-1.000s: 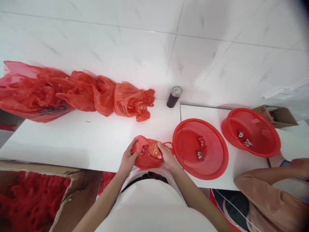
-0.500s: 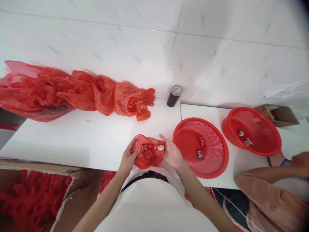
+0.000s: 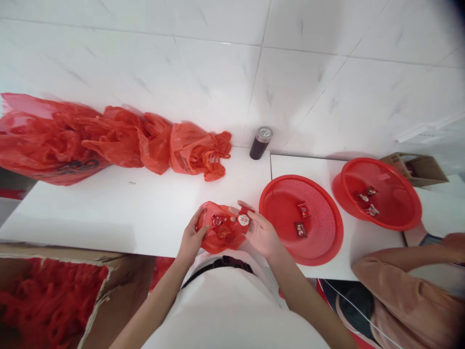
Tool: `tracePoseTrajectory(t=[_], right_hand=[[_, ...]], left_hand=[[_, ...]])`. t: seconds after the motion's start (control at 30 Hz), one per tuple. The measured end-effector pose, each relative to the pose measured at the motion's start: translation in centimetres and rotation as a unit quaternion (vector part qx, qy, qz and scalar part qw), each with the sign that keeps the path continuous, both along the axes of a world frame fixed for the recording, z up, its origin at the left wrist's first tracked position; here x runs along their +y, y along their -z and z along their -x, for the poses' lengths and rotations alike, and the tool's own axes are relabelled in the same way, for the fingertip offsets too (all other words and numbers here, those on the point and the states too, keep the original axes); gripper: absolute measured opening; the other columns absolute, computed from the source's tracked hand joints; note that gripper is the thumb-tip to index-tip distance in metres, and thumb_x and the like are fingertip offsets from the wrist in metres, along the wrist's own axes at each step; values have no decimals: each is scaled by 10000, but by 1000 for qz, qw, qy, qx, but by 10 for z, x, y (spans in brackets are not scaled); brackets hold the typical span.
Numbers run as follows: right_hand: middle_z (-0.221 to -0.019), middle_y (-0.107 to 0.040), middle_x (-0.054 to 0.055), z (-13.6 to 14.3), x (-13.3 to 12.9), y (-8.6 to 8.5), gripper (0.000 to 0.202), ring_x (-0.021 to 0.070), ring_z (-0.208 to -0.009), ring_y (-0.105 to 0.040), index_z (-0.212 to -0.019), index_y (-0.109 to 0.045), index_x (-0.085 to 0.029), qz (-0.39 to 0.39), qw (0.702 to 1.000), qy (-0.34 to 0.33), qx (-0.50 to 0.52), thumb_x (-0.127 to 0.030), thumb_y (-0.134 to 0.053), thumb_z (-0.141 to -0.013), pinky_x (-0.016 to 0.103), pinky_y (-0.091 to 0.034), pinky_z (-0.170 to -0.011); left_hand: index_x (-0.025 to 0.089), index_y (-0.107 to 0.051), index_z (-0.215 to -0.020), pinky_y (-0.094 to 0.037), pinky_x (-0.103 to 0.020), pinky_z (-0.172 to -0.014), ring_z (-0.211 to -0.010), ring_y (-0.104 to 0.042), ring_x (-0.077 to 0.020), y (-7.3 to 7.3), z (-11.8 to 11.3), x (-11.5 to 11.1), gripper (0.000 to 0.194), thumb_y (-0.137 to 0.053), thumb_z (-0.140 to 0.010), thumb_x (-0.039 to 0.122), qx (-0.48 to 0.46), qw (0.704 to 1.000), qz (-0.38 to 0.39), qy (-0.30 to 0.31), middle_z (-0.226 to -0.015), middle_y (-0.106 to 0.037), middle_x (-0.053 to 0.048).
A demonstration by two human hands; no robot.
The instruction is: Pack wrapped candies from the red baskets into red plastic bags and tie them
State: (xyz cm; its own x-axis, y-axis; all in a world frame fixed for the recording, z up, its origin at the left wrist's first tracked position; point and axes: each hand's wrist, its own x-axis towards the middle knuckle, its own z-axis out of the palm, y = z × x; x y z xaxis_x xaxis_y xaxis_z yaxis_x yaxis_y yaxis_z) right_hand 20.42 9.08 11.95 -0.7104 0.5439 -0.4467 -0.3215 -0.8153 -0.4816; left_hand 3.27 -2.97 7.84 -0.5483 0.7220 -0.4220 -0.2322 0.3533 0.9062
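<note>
My left hand (image 3: 193, 233) grips the left side of a thin red plastic bag (image 3: 214, 245) close to my waist. Through or on the bag show a small red packet with white print (image 3: 217, 221) and an orange-red wrapped piece (image 3: 224, 233). My right hand (image 3: 262, 233) is closed on a small red packet with a round white label (image 3: 243, 220), at the bag's right side. Right of that hand stands a red plastic basket (image 3: 265, 208) holding two small wrapped packets, one red (image 3: 304, 209) and one dark brown (image 3: 300, 230).
A second red basket (image 3: 407, 213) with several packets stands further right, beside a co-worker's arm (image 3: 385, 259). Behind are a dark tumbler (image 3: 260, 143) and a cardboard box (image 3: 423, 169). Filled red bags (image 3: 156, 145) line the wall; a carton of red bags (image 3: 47, 295) sits lower left.
My right fingers have closed around the round-labelled packet, which has shifted slightly and turned. One more packet shows in the far right basket. My left hand stays on the bag.
</note>
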Motion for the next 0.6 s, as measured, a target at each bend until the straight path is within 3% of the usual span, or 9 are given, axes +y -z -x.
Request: tracePoseTrajectory(t=[0.17, 0.3, 0.4, 0.5, 0.6], right_hand=[[-966, -722, 59, 8, -5, 27, 242, 185, -861, -662, -952, -706, -174, -13, 997, 2, -76, -216, -703, -714, 309, -494, -843], [-1007, -703, 31, 13, -15, 43, 418, 167, -936, -648, -1149, -648, -226, -32, 992, -97, -71, -215, -724, -739, 302, -492, -859], [-1169, -651, 24, 12, -16, 47, 539, 151, -1033, -622, -1286, -557, -283, -49, 982, -160, -87, -231, -722, -776, 310, -473, -929], [-1294, -584, 49, -4, 2, 45, 458, 179, -1107, -598, -1230, -599, -259, -97, 983, -119, -105, -276, -719, -788, 333, -473, -954], [-1194, -639, 93, -44, 39, 46, 350, 221, -1053, -627, -1145, -641, -219, -167, 974, -33, -148, -360, -667, -825, 372, -504, -901]], left_hand=[[258, -436, -1419, -353, -401, -1097, -1281, -490, -267, 1, 0, 0, 650, -622, -796, 254, -8, 1000, 2, -6, -1434, -501, -66], [254, -461, -1403, -340, -378, -1106, -1306, -462, -259, 1, 0, 0, 631, -617, -792, 239, 11, 1000, 3, -2, -1440, -494, -56], [250, -456, -1406, -333, -376, -1109, -1313, -450, -255, 1, 0, 1, 627, -605, -797, 230, 21, 1000, 5, 2, -1440, -494, -55], [256, -448, -1409, -345, -379, -1101, -1308, -453, -256, 2, 2, 2, 627, -592, -800, 223, 16, 1000, 5, 3, -1447, -485, -52], [256, -450, -1405, -362, -387, -1088, -1281, -480, -260, 4, 4, 2, 629, -582, -791, 208, 6, 1000, 15, -7, -1442, -489, -56]])
